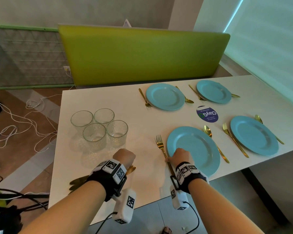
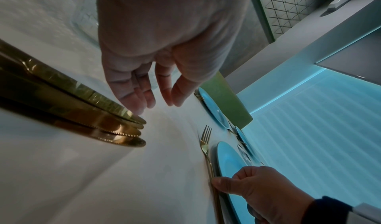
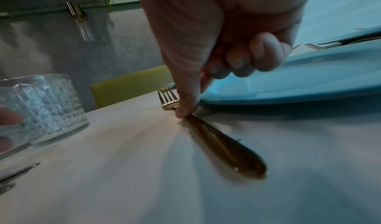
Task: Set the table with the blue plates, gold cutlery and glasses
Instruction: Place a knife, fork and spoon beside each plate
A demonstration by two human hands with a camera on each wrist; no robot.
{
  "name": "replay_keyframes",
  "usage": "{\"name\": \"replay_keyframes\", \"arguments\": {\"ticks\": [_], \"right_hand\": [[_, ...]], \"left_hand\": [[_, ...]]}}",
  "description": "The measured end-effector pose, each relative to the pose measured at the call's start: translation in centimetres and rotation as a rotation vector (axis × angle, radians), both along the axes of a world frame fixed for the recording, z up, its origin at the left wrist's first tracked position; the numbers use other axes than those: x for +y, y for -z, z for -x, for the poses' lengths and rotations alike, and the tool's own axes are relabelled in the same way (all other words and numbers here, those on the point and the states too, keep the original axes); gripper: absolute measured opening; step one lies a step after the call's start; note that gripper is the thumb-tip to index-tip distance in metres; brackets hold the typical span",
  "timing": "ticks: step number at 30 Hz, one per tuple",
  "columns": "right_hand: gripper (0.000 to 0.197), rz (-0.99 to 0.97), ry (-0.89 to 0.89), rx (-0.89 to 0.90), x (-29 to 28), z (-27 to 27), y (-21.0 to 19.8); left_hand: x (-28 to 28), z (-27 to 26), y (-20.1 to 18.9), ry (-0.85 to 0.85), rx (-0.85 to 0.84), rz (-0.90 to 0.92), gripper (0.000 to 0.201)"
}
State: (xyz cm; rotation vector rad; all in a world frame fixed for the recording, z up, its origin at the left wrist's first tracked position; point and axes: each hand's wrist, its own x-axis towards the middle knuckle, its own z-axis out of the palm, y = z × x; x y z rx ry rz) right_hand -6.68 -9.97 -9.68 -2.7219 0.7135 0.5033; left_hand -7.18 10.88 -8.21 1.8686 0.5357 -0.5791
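Note:
Several blue plates lie set on the white table [image 1: 142, 119], each with a gold fork and spoon beside it. My right hand [image 1: 167, 159] pinches the handle of the gold fork [image 1: 160, 144] that lies flat just left of the near plate [image 1: 198, 146]; thumb and forefinger meet on the fork [image 3: 226, 147] in the right wrist view, the other fingers curled. My left hand [image 2: 156, 100] hangs with loose fingers over the table, holding nothing, beside the tips of the stacked gold knives [image 2: 82, 113]. Several clear glasses [image 1: 98, 127] stand clustered behind it.
A round blue sticker [image 1: 207, 114] sits between the plates. A green bench back [image 1: 142, 54] runs along the far side. White cables [image 1: 24, 122] trail over the floor on the left. The table's near edge [image 1: 142, 204] lies just under my wrists.

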Motion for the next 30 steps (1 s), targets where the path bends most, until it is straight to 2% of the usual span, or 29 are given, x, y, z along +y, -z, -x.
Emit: {"name": "replay_keyframes", "arguments": {"ticks": [16,20,23,25,26,27,28,30], "right_hand": [[0.042,0.031,-0.02,-0.025,0.2,0.8,-0.6],[0.038,0.026,-0.042,-0.044,0.3,1.1,-0.8],[0.036,-0.005,-0.029,-0.067,0.3,1.4,-1.2],[0.033,-0.029,-0.022,-0.093,0.4,1.6,-1.5],[0.031,-0.044,-0.028,-0.107,0.6,1.7,-1.7],[0.029,-0.062,-0.045,-0.122,0.9,1.8,-1.9],[0.027,-0.079,-0.067,-0.134,1.2,2.0,-2.0],[0.027,-0.093,-0.11,-0.143,1.9,2.2,-2.2]], "left_hand": [[0.1,0.8,-1.5,0.017,-0.004,0.004,0.031],[0.5,0.9,-1.3,0.093,-0.03,-0.097,0.033],[1.1,1.0,-1.2,0.222,-0.077,-0.328,0.034],[2.1,1.2,-1.6,0.267,-0.055,-0.426,0.012],[2.9,1.3,-1.2,0.289,-0.037,-0.483,0.027],[3.9,1.7,-1.0,0.348,-0.013,-0.554,0.053],[5.0,2.2,-0.8,0.409,0.01,-0.615,0.071],[7.2,3.4,0.0,0.552,0.02,-0.739,0.09]]}}
